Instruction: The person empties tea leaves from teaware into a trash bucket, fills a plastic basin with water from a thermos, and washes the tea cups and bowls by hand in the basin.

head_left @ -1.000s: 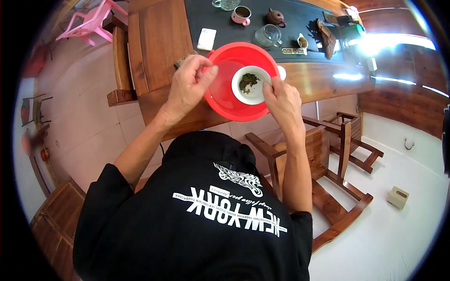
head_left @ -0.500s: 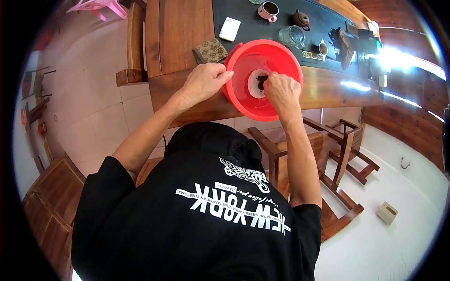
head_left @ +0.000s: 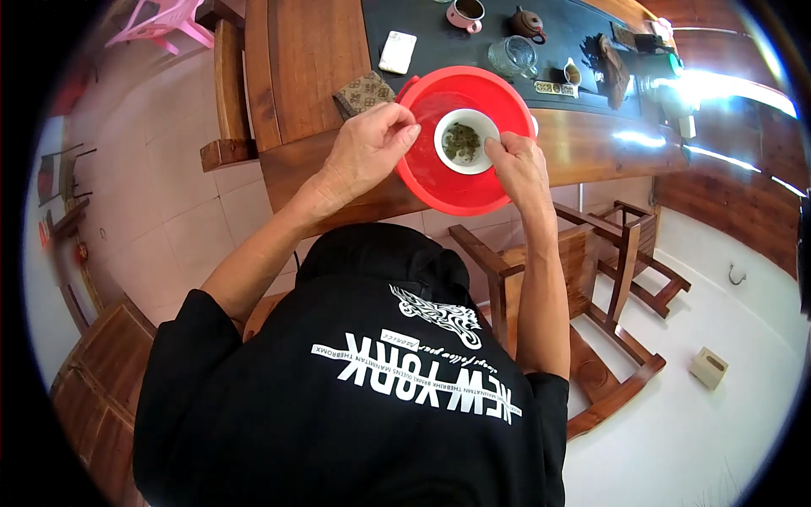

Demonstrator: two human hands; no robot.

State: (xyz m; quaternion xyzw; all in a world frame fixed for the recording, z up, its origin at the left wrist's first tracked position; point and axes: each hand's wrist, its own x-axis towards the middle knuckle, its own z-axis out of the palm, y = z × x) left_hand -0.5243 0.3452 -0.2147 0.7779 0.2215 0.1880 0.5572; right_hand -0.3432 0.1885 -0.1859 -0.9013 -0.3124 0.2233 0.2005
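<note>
A white cup (head_left: 443, 145) with wet tea leaves (head_left: 461, 142) inside is held over a red plastic bucket (head_left: 460, 196). My right hand (head_left: 521, 165) has its thumb and fingers closed on the cup's right rim. The cup's mouth faces up towards me, so the leaves at its bottom show. At the bucket's left rim is my left hand (head_left: 378, 145), fingers curled in and thumb close to them. Whether those fingers pinch something or rest on the rim is hidden.
The wooden table (head_left: 312, 76) carries a dark tea tray (head_left: 456, 52). On it are a white flat box (head_left: 398, 52), a pink mug (head_left: 465, 14), a brown teapot (head_left: 528, 24) and a glass pitcher (head_left: 512, 57). A patterned cloth (head_left: 361, 95) lies beside the bucket. Wooden chairs (head_left: 557, 270) stand at the right.
The white cup has come up from inside the bucket and turned its mouth towards me. My right hand now holds it at its right side. My left hand has shifted slightly inward over the rim.
</note>
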